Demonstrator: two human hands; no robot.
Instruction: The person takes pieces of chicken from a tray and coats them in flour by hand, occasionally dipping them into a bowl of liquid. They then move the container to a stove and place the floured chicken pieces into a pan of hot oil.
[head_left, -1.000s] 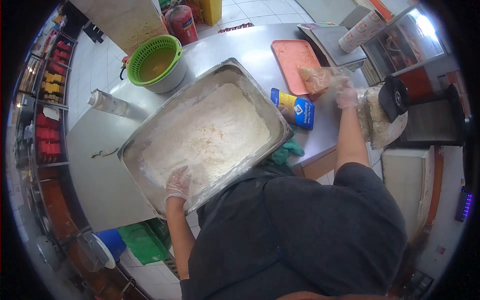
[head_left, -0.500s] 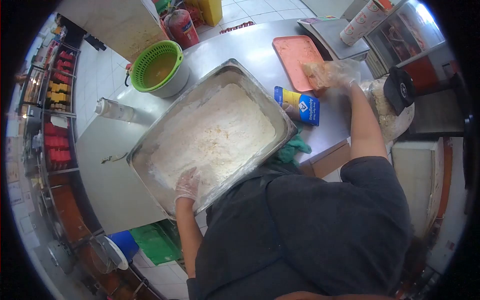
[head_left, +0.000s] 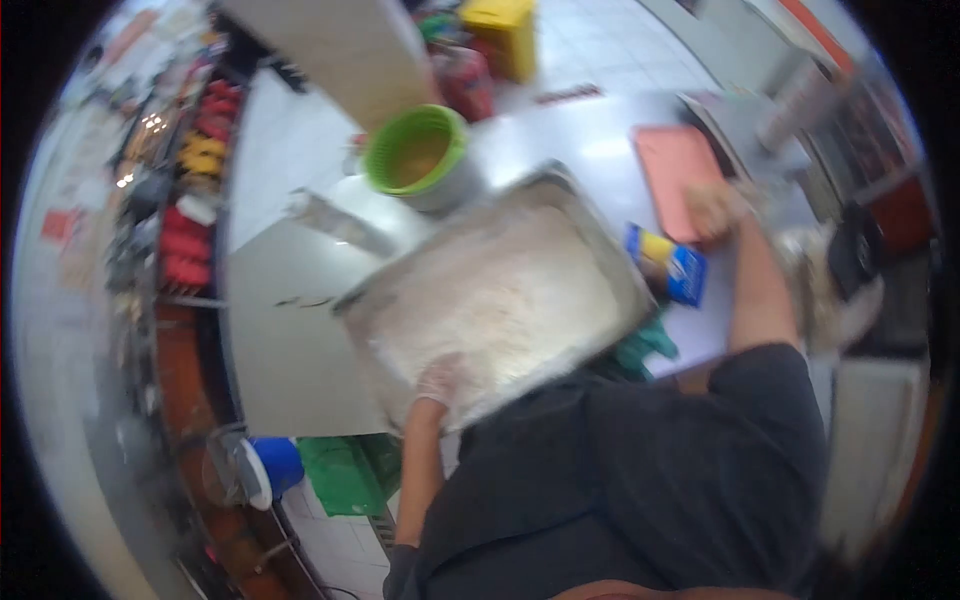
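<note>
My left hand [head_left: 440, 377], in a clear glove, rests at the near left edge of the flour in a large metal tray [head_left: 560, 172]; its fingers are smeared by motion. Pale flour [head_left: 500, 290] covers the tray's bottom, with small crumbs in the middle. At the right, my right hand [head_left: 722, 205] is over the near end of a pink tray [head_left: 672, 165]. It is blurred, with something orange-brown at its fingers. A blue and yellow packet [head_left: 684, 273] lies between the two trays.
A green basket [head_left: 455, 150] in a white bowl stands behind the metal tray. A clear container [head_left: 345, 225] lies to its left. Green cloth [head_left: 645, 345] sits by the tray's right corner. A black cap [head_left: 855, 250] is at the far right.
The whole view has shifted and blurred, with the table's things now further right and lower. My right hand stays by the pink tray's near end, and my left hand remains in the metal tray.
</note>
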